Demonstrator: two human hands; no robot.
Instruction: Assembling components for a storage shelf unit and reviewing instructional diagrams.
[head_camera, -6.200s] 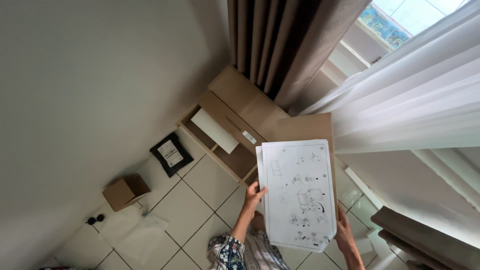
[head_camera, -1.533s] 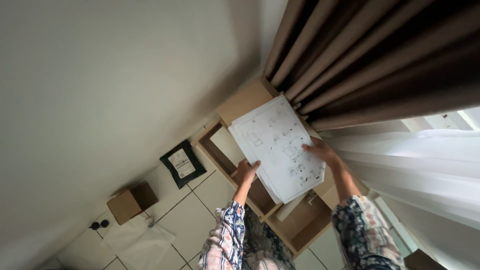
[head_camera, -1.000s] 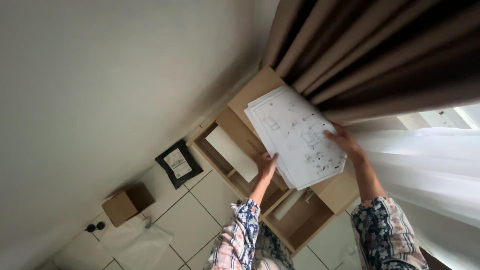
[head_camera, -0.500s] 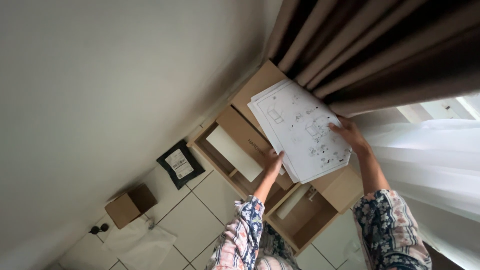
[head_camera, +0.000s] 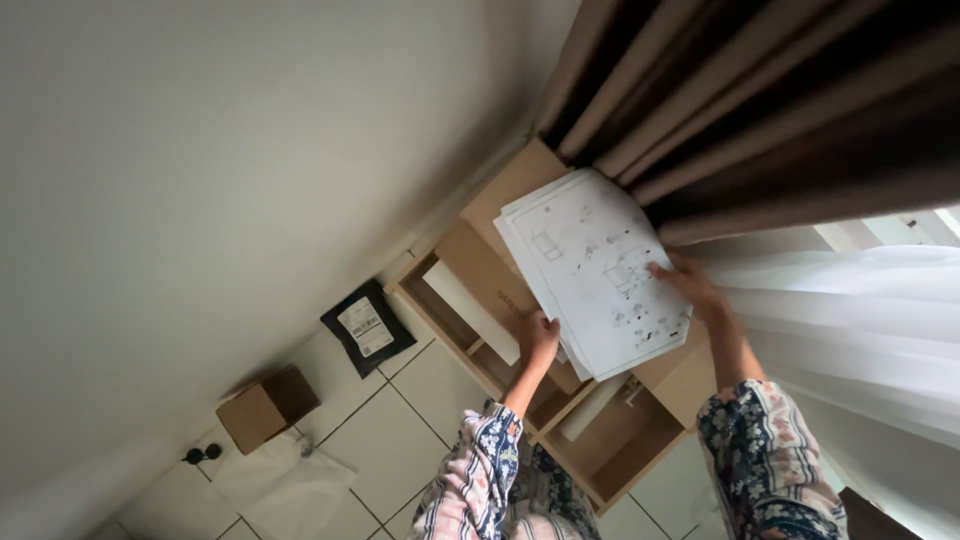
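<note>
I hold a stack of white instruction sheets (head_camera: 590, 265) with line drawings, out over a light wooden cabinet frame (head_camera: 480, 270) that lies on the tiled floor. My left hand (head_camera: 540, 338) grips the sheets' lower left edge. My right hand (head_camera: 685, 285) lies on the sheets' right side, fingers spread on the paper. Both arms wear patterned floral sleeves. The sheets hide part of the cabinet's top panel.
A black flat package (head_camera: 367, 326) with a white label lies on the tiles by the wall. A small cardboard box (head_camera: 262, 410) and a clear plastic bag (head_camera: 285, 480) sit further left. Dark brown curtains (head_camera: 760, 100) and white sheer curtains (head_camera: 860, 320) hang to the right.
The sheets have moved up and right, away from me, toward the cabinet's far end by the curtains. Both arms have stretched out further with them.
</note>
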